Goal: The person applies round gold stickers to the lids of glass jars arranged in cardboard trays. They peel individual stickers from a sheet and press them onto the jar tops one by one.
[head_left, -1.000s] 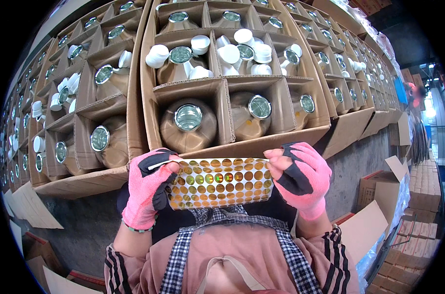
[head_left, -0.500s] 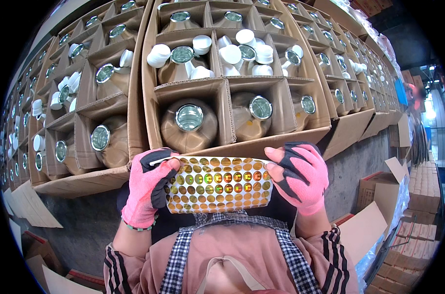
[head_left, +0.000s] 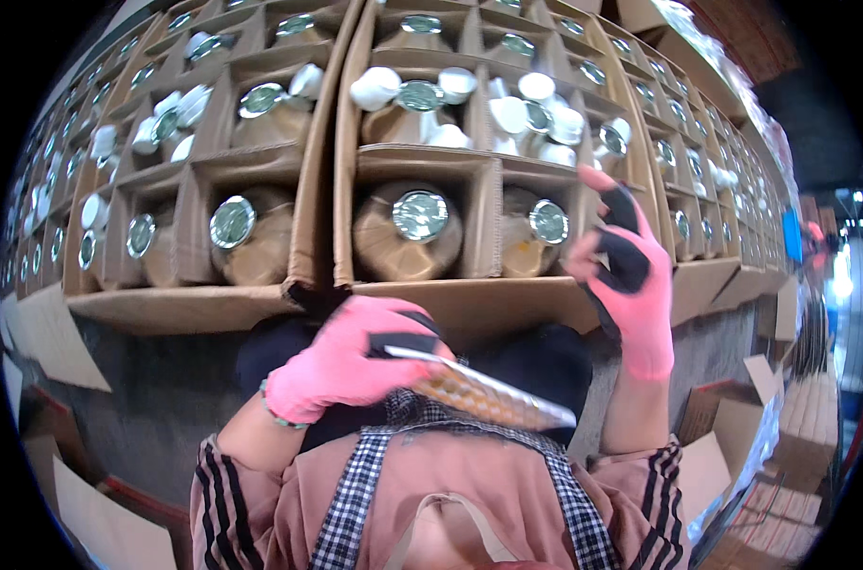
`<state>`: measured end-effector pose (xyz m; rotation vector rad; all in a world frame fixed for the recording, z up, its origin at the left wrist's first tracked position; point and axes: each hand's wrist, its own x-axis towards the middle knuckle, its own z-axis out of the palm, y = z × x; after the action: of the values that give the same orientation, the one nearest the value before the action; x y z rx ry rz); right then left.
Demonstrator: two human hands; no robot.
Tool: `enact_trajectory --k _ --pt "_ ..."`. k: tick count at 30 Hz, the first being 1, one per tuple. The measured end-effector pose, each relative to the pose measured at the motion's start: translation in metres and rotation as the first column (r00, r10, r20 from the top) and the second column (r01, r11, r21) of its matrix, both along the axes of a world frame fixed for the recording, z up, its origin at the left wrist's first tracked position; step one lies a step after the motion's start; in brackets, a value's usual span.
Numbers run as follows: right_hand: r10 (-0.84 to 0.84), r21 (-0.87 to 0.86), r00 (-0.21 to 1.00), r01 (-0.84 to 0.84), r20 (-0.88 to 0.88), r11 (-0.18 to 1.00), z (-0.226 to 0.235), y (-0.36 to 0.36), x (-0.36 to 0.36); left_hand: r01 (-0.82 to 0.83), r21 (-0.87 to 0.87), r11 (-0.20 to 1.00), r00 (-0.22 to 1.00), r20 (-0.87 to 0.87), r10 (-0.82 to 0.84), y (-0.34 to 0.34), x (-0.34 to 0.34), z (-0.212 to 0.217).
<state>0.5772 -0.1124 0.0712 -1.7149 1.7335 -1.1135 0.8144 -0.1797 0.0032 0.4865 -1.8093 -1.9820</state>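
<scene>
At the carton edge, left hand (head_left: 341, 366) pinches the sticker sheet (head_left: 489, 397) against the chest; right hand (head_left: 626, 266) is raised, fingers loosely spread, nothing visibly held, near the foil-sealed bottle (head_left: 548, 221). Best: keep sheet flat, press sticker centred on seal.

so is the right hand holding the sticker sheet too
No, only the left hand grips the sticker sheet; the right hand is raised apart from it.
</scene>
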Motion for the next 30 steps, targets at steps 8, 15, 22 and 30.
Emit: enact_trajectory --k 8,15,22,30 --pt "0.516 0.205 0.688 -0.486 -0.51 0.85 -0.058 -0.079 0.048 0.261 -0.246 0.933 0.935 -0.174 -0.308 -0.003 0.002 -0.006" --pt "0.586 0.385 0.333 -0.506 -0.739 0.772 -0.073 -0.099 0.068 0.252 -0.235 0.939 0.945 -0.15 -0.292 -0.006 0.01 -0.001" --pt "0.544 0.321 0.382 -0.51 -0.747 0.798 -0.075 -0.096 0.068 0.137 -0.212 0.967 0.967 -0.181 -0.177 -0.01 0.012 -0.003" --pt "0.203 -0.069 0.771 -0.304 -0.604 0.95 -0.042 -0.087 0.048 -0.265 0.084 0.96 0.962 -0.039 0.269 -0.007 0.013 -0.011"
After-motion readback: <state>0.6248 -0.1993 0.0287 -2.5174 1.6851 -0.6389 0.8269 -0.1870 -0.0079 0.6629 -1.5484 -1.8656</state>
